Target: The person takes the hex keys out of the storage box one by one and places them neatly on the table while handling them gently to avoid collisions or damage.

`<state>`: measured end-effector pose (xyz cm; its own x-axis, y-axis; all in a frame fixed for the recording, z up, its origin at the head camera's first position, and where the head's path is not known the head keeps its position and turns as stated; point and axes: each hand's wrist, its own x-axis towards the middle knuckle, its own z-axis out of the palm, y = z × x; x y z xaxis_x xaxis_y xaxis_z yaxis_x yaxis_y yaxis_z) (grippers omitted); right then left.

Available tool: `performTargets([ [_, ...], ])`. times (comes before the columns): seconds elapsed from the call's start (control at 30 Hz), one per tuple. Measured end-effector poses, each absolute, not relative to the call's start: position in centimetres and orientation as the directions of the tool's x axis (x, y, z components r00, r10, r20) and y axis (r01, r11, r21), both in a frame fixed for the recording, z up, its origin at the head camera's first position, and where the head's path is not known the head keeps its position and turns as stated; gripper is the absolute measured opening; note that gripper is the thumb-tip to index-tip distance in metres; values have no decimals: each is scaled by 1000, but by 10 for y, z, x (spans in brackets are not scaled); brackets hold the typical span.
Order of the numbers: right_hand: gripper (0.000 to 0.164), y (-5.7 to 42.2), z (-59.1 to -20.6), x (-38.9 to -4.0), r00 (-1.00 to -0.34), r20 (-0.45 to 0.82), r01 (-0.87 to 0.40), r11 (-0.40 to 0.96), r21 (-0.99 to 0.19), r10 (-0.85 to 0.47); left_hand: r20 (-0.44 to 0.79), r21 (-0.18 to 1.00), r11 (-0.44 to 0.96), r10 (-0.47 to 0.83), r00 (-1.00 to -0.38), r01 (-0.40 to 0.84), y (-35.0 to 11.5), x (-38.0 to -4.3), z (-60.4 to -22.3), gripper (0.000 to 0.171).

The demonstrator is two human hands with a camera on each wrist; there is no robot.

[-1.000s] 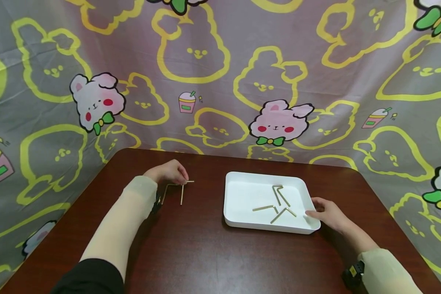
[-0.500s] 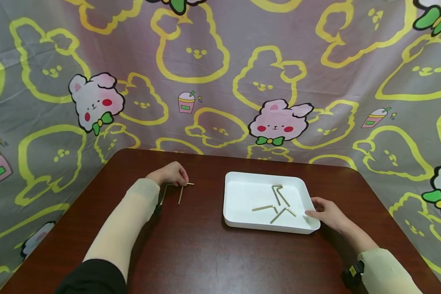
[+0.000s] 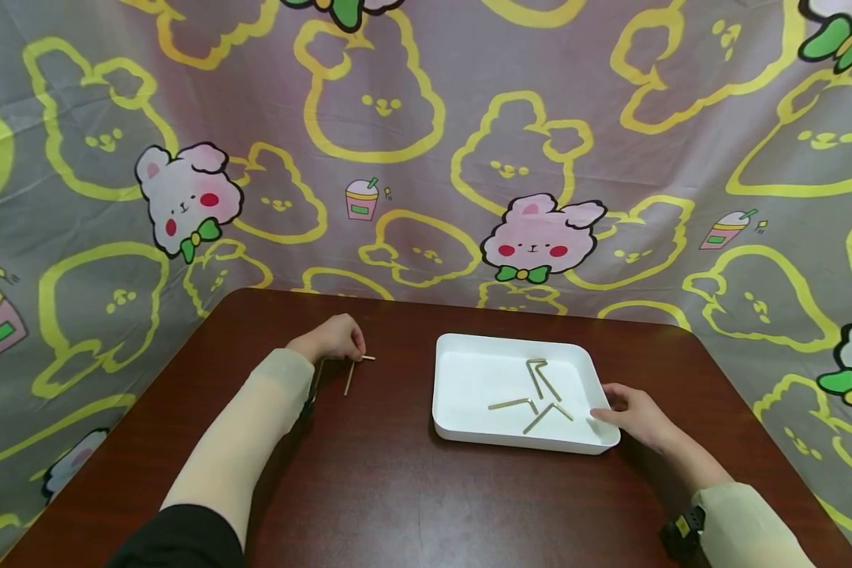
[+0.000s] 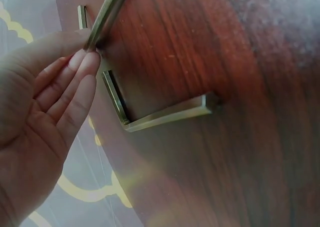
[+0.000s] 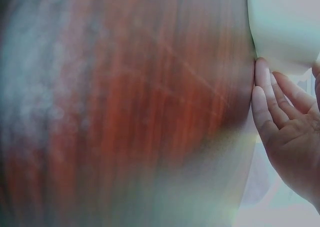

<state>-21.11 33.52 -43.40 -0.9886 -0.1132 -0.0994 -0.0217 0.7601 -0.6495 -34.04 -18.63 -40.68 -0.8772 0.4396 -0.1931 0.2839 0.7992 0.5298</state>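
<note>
My left hand (image 3: 337,338) pinches an L-shaped brass-coloured hex key (image 4: 108,12) near its bend, between thumb and fingertips, low over the table's far left part. Beside it, a second hex key (image 4: 167,118) lies on the wood; the wrist partly covers it in the head view. At the right, my right hand (image 3: 635,412) holds the side of a white tray (image 3: 465,379), thumb over the rim and fingers along the outer wall. In the right wrist view those fingers (image 5: 265,94) reach up beneath the tray's edge.
Several more hex keys (image 3: 513,404) lie in the tray's right half, some overlapping. The dark brown table (image 3: 369,489) ends at a patterned cloth (image 3: 412,181) hanging behind and at both sides.
The hex key in my left hand has turned slightly, its long arm swinging a little left and its short end dipping lower. My right hand and the tray stay put.
</note>
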Motion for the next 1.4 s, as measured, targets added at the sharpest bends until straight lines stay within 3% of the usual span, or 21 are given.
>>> performTargets([
  [0.5,59,333,-430,-212,-989,-114,-2,765,-644,-99,-161,484,810,454,-876,331,-186,-336,-408,6],
  [1.03,61,335,-431,-210,-988,-126,11,763,-646,-92,-91,565,741,492,-866,362,-181,-337,-396,7],
  [1.4,61,335,-431,-211,-988,-118,-1,764,-645,-101,-9,593,681,540,-842,430,-146,-329,-366,9],
])
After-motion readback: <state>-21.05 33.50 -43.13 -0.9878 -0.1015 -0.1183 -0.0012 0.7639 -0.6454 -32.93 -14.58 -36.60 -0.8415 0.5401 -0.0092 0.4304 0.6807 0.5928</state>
